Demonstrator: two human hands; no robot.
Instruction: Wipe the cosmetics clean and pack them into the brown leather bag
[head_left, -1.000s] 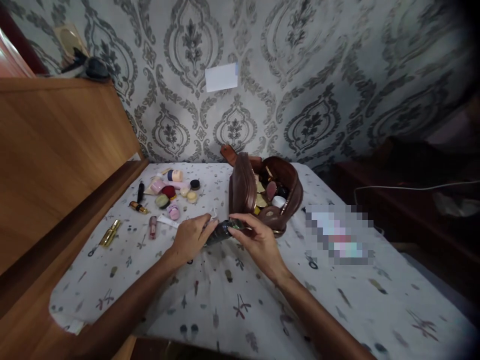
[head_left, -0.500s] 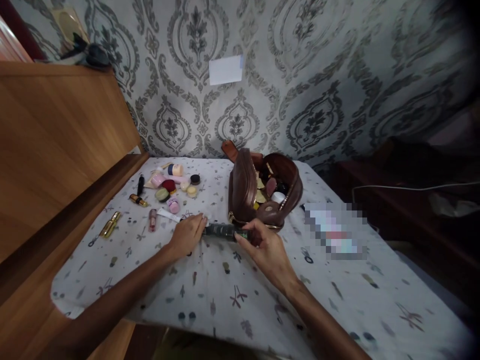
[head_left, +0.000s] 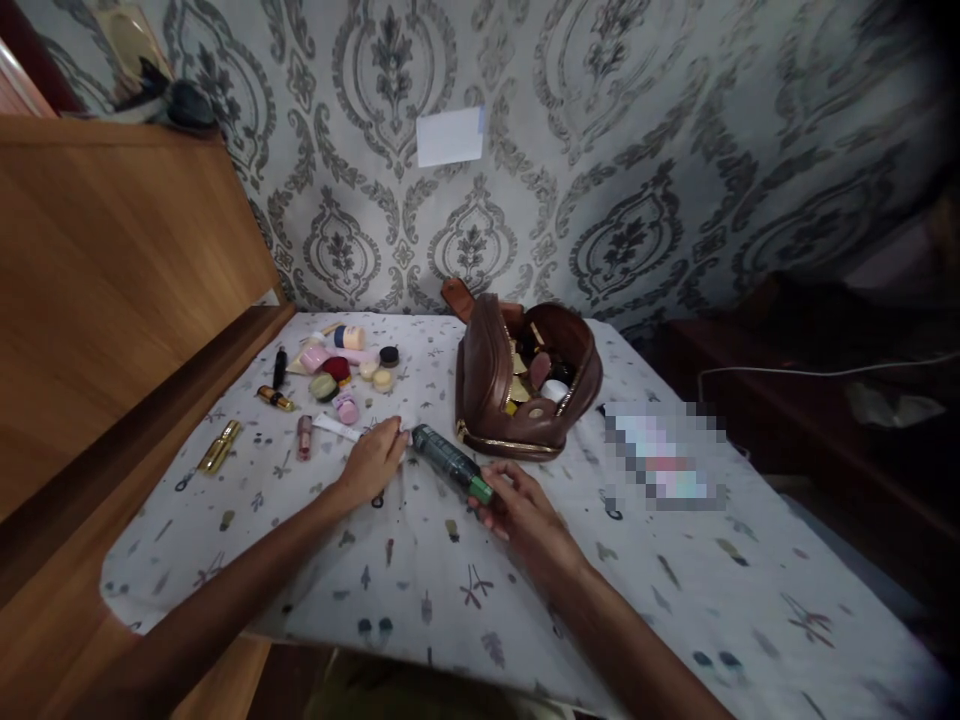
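Note:
A dark green bottle [head_left: 447, 460] with a bright green end lies slanted across the middle of the table. My right hand [head_left: 529, 505] grips it by that green end, fingers wrapped round it. Close to its other end is my left hand [head_left: 371, 465], fingers drawn together; what they hold, if anything, is hidden. A white tube [head_left: 336, 428] runs up to the back of my left hand. Just behind the bottle stands an unzipped brown bag [head_left: 484, 385] with compacts, jars and other cosmetics inside.
Several small jars and bottles cluster at the back left, among them a pink jar [head_left: 346, 408]. Nearer are a lip gloss tube [head_left: 304, 438] and a gold tube [head_left: 220, 448]. A blurred-out flat object [head_left: 660, 455] lies right. A wooden panel [head_left: 135, 230] borders the left.
The bottle has turned from nearly level to slanted, its green end swinging toward me with my right hand. A small gap now shows between my left fingertips and the bottle.

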